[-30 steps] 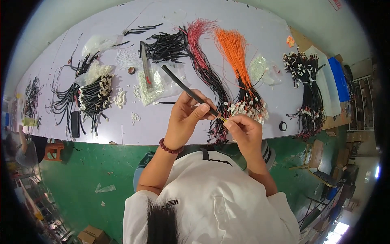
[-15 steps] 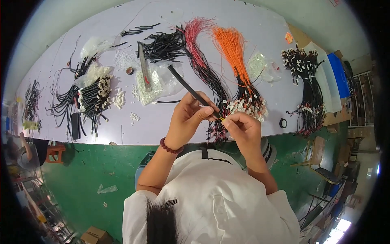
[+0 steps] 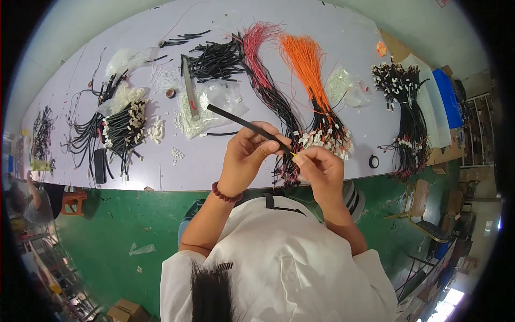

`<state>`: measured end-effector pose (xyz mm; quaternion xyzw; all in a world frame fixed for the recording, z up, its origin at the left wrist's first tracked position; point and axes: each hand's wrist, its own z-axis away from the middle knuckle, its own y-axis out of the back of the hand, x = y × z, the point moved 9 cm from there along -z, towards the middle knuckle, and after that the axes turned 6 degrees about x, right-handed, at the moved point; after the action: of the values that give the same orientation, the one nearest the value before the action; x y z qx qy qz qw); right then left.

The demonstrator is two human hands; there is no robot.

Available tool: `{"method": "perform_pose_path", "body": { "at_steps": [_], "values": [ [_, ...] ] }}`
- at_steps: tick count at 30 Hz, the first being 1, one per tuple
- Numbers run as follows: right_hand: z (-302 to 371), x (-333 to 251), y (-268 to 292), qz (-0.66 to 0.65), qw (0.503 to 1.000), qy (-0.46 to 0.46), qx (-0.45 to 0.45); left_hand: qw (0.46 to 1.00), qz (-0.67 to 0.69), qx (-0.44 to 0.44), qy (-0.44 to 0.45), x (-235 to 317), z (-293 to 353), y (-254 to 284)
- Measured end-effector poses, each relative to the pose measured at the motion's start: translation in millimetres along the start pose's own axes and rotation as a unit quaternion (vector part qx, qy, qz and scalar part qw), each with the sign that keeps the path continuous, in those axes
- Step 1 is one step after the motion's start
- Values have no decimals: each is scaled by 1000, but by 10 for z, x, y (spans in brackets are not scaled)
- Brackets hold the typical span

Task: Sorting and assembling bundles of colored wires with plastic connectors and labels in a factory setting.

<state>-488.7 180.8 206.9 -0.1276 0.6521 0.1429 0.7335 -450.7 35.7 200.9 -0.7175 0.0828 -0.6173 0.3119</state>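
A black sleeved cable point(image 3: 236, 119) is pinched between the thumb and fingers of my left hand point(image 3: 251, 149), its far end pointing up and left over the table. A short bit of yellow wire point(image 3: 293, 154) shows at the cable's near end. My right hand point(image 3: 323, 167) pinches that yellow end between thumb and forefinger; whatever tip lies inside the fingers is hidden. Just beyond both hands lies a bundle of orange wires point(image 3: 303, 59) with white connectors point(image 3: 327, 140). Beside it runs a bundle of red and black wires point(image 3: 263, 80).
Black tubes point(image 3: 217, 61) are heaped at the back. A plastic bag of small clear parts point(image 3: 206, 115) has a box-cutter knife point(image 3: 189, 88) on it. Connector bundles lie left point(image 3: 126, 126) and right point(image 3: 410, 118). A black tape roll point(image 3: 374, 161) sits near the table's front edge.
The cable's far end has swung down and to the left, so it slants more flatly. Both hands stay in nearly the same place with the same grip.
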Motion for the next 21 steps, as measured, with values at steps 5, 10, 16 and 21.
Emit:
{"method": "perform_pose_path", "body": {
  "at_steps": [5, 10, 16, 21],
  "values": [
    [41, -266, -52, 124, 969, 212, 25, 999, 12, 15, 48, -115, 11, 72],
    [-10, 2, 9, -1, 1000, 14, 14, 999, 16, 11, 32, -137, 10, 20],
    [-18, -108, -6, 71, 988, 136, 6, 999, -10, 46, 17, -125, 22, 31],
    [66, -255, -21, 96, 974, 202, 26, 997, -26, 61, 30, -137, 57, 53]
  ]
}}
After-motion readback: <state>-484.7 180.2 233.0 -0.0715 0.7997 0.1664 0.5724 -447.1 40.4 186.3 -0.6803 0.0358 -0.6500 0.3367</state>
